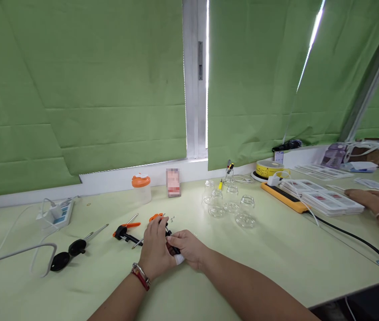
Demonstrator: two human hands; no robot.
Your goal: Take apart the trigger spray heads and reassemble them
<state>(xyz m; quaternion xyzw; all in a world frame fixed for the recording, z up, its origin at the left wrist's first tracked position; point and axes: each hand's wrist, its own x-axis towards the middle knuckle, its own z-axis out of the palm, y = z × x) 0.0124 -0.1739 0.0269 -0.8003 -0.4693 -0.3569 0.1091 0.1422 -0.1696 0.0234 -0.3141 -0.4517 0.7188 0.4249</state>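
My left hand [158, 243] and my right hand [189, 249] meet low in the middle of the view, both closed around a black part [168, 231]. Fingers cover most of the part, so its kind is hidden. White wrapping [179, 258] shows at my left thumb. Just left of the hands lies another black piece [121, 232] with a rod-like end, beside an orange piece [132, 225]. Beyond my left fingers are a second orange piece [156, 217] and several tiny metal bits [172, 219] on the table.
Several glass jars [245, 213] stand right of centre. An orange-lidded cup [142, 189] is at the back. Two black round-ended tools [77, 246] lie left, near a power strip [63, 213]. An orange-black power strip [285, 198], stacked cards [326, 198] and another person's hand [363, 198] are right.
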